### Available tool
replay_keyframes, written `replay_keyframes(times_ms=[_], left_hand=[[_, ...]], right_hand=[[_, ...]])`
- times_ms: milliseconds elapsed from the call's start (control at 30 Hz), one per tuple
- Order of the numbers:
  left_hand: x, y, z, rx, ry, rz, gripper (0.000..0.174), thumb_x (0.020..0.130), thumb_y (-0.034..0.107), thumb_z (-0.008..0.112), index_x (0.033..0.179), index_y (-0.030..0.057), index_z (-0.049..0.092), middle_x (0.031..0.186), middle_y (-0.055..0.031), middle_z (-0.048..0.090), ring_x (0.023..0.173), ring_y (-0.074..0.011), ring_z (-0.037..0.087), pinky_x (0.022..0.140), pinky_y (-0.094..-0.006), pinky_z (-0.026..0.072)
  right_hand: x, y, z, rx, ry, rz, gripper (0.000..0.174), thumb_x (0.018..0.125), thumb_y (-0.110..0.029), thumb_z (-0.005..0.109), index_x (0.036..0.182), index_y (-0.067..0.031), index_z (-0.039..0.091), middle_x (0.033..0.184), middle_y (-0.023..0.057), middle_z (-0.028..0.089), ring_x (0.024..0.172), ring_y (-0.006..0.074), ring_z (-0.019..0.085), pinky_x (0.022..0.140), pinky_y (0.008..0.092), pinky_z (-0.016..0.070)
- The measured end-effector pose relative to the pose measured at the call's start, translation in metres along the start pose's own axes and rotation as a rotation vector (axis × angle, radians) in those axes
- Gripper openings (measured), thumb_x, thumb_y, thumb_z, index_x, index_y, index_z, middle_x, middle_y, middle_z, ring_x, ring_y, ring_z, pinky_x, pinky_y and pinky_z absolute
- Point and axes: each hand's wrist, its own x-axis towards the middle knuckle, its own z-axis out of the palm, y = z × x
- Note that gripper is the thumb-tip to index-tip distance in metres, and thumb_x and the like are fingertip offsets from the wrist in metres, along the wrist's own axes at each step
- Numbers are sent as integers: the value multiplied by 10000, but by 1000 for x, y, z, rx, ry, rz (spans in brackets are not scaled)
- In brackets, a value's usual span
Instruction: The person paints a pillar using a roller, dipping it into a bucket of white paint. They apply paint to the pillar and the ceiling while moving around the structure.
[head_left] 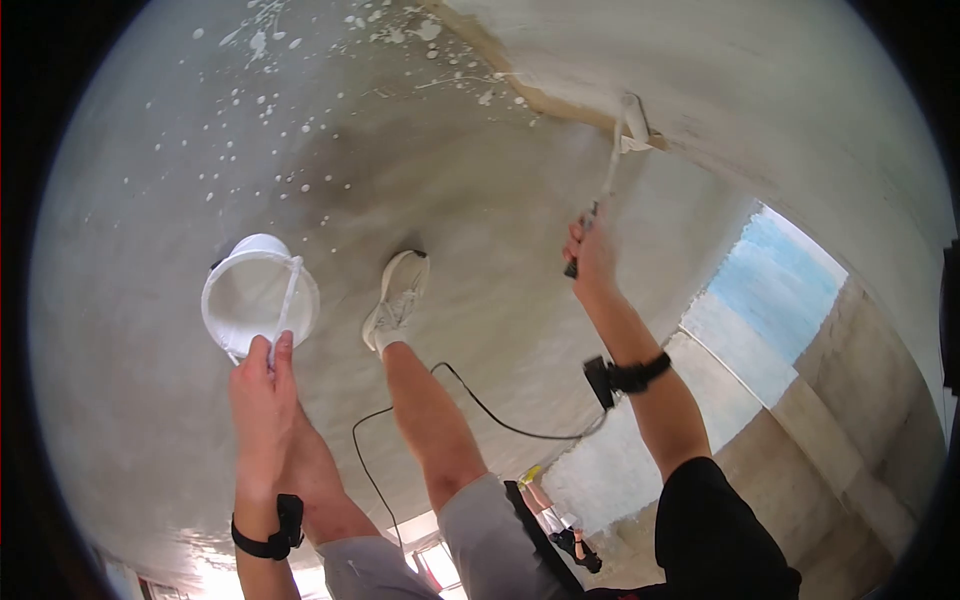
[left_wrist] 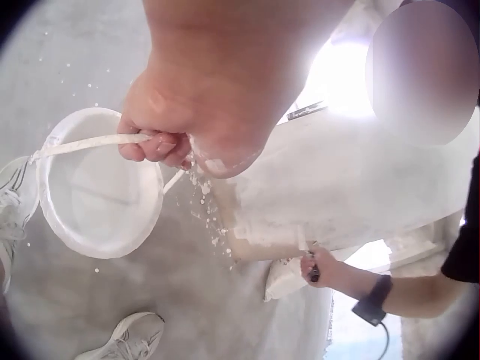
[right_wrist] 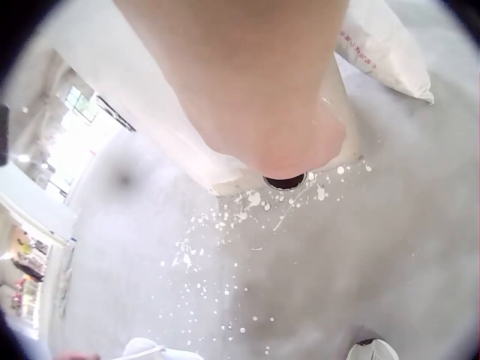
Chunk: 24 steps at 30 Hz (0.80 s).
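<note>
In the head view my left hand (head_left: 265,385) grips the white bail handle (head_left: 288,300) of a white bucket (head_left: 212,315), fingers curled round it. The left wrist view shows the bucket (left_wrist: 51,199) hanging below the left hand (left_wrist: 199,112), its inside coated white. My right hand (head_left: 594,255) holds a paint roller (head_left: 636,118) by its dark grip (head_left: 571,269), arm stretched forward. The roller's white sleeve lies at the foot of the wall (head_left: 740,90). From the right wrist, the right hand (right_wrist: 277,135) hides most of the roller.
White paint spatters (head_left: 258,42) dot the grey floor (head_left: 480,200). A white sack (right_wrist: 386,52) lies by the wall base. One shoe (head_left: 398,295) stands between the hands. A black cable (head_left: 500,420) loops from the right wrist. Another person (head_left: 570,535) is behind.
</note>
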Motion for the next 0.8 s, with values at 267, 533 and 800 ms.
replay_keyframes(times_ms=[267, 533, 800], left_hand=[[0, 7, 3, 3, -20, 15, 389, 962, 251, 505, 697, -9, 391, 526, -174, 371, 479, -286, 294, 458, -382, 286], [-1, 5, 4, -24, -28, 27, 387, 971, 231, 496, 692, -7, 374, 531, -151, 324, 491, -255, 256, 455, -370, 269], [2, -1, 3, -26, -18, 13, 396, 970, 245, 500, 697, -11, 369, 533, -154, 323, 500, -248, 245, 454, -367, 263]], right_hand=[[-2, 4, -9, 75, -17, -15, 443, 955, -504, 394, 740, -116, 407, 542, -6, 384, 393, 110, 341, 362, 274, 297], [38, 33, 64, 183, -32, 31, 487, 975, -506, 315, 709, -103, 375, 532, 5, 352, 409, 126, 309, 389, 289, 296], [80, 66, 82, 68, -66, -38, 432, 982, -432, 331, 698, -109, 371, 518, -6, 351, 381, 147, 326, 359, 297, 270]])
